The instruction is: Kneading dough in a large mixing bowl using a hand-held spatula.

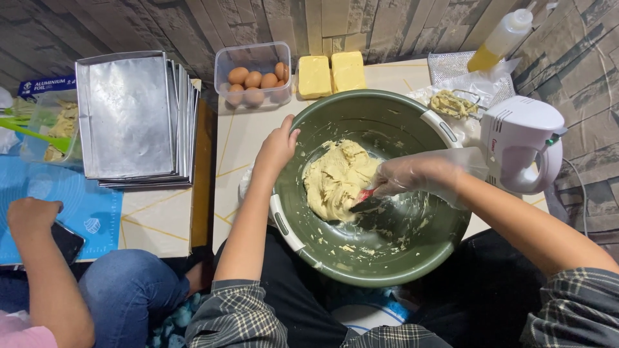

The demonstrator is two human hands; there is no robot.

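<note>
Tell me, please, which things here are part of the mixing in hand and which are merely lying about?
In use: green bowl, pale dough, red-handled spatula, left hand on the rim, gloved right hand.

Lying about: eggs in a tub, butter blocks, hand mixer, squeeze bottle, stacked trays.

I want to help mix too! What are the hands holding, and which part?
The gloved right hand grips a red-handled spatula by its handle, the blade in the dough. The bare left hand holds the green bowl by its rim.

Single head-worn view, steeply downward, close over bowl (412, 258) and low table (251, 129).
</note>
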